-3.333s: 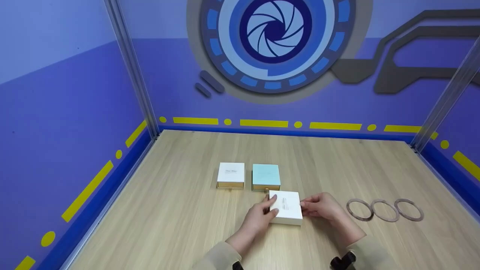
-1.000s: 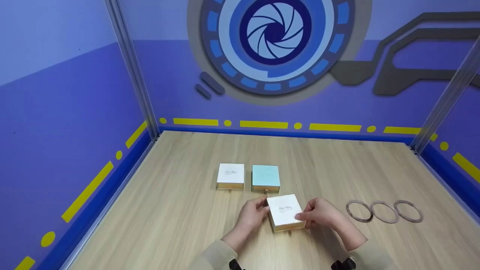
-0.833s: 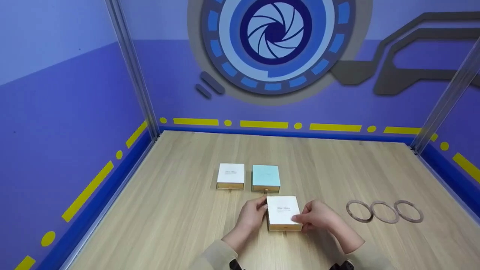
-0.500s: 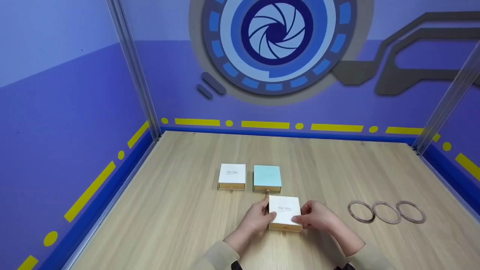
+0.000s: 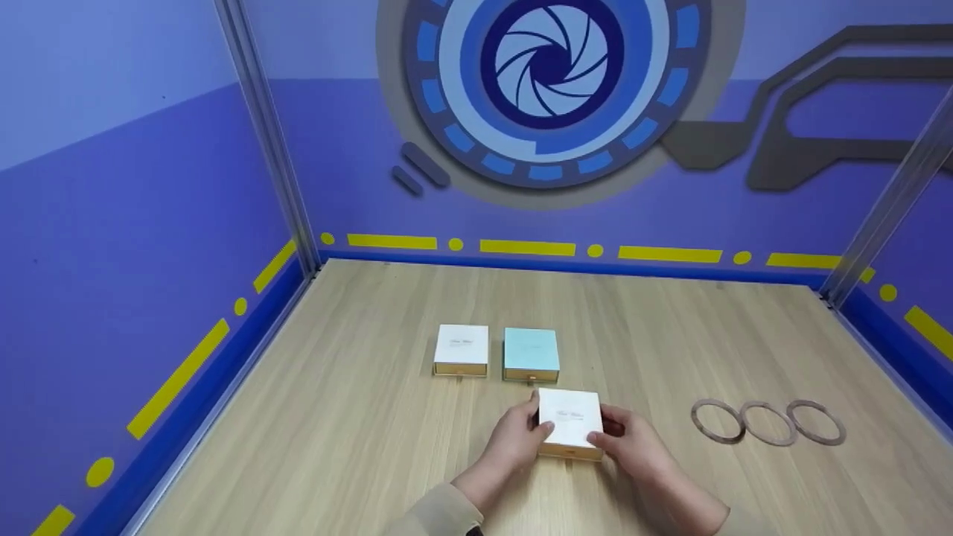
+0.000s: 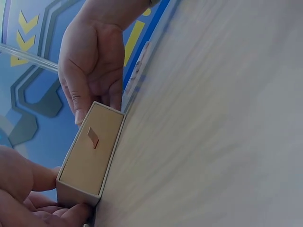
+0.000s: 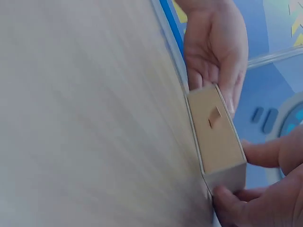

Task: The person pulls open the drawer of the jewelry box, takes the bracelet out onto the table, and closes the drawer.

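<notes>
Both hands hold a white drawer box (image 5: 569, 417) between them near the front of the table. The left hand (image 5: 510, 439) grips its left side, thumb on the top edge. On the right side, the right hand (image 5: 636, 447) grips it with the thumb at the near top corner. The box's tan drawer front (image 6: 92, 146) faces the person and carries a small pull tab (image 7: 215, 117). The drawer is pushed in, flush with the sleeve. Fingers under and behind the box are partly hidden. Whether it rests fully on the table I cannot tell.
Behind stand a second white drawer box (image 5: 461, 346) and a light teal drawer box (image 5: 531, 350), side by side. Three brownish bangles (image 5: 768, 423) lie in a row to the right. Blue printed walls enclose the wooden table (image 5: 357, 417) at the back and sides.
The held box has been turned so its tan drawer front faces the person, then straightened. The left thumb has come onto its top. The right hand has shifted its grip. Other things stayed put.
</notes>
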`<action>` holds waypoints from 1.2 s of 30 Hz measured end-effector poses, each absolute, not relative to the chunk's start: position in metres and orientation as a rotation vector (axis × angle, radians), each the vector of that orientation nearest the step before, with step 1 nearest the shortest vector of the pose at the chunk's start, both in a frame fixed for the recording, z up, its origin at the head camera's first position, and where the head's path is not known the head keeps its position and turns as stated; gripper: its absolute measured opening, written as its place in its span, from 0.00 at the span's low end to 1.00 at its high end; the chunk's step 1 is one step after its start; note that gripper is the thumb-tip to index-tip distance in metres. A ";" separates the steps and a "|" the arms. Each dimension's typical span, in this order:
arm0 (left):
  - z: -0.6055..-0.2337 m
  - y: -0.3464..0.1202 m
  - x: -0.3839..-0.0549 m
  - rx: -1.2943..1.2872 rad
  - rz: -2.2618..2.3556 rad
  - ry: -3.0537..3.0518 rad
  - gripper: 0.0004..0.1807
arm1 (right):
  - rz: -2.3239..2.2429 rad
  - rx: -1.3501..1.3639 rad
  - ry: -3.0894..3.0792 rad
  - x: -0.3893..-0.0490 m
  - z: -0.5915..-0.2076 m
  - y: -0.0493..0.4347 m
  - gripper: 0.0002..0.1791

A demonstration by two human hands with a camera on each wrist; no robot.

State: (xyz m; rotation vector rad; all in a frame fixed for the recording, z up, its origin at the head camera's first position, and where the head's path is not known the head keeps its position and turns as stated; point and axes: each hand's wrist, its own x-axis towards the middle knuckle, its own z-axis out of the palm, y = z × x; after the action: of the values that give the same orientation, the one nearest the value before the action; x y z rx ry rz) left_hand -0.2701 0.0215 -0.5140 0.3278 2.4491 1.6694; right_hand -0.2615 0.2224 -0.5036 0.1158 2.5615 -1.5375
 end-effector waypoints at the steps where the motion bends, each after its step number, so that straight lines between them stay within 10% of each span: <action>1: -0.514 0.023 -0.270 0.328 1.676 2.446 0.34 | -1.566 0.132 2.545 -0.261 -0.504 0.222 0.32; 36: -0.510 0.119 -0.334 0.082 1.676 2.487 0.31 | -1.833 0.269 2.463 -0.328 -0.504 0.270 0.34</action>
State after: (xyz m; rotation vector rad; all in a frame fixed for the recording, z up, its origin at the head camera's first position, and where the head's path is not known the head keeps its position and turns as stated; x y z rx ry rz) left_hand -0.3336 0.1188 -0.5095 0.0816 2.4873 1.6755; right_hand -0.3278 0.2699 -0.5044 0.2694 2.4632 -1.8332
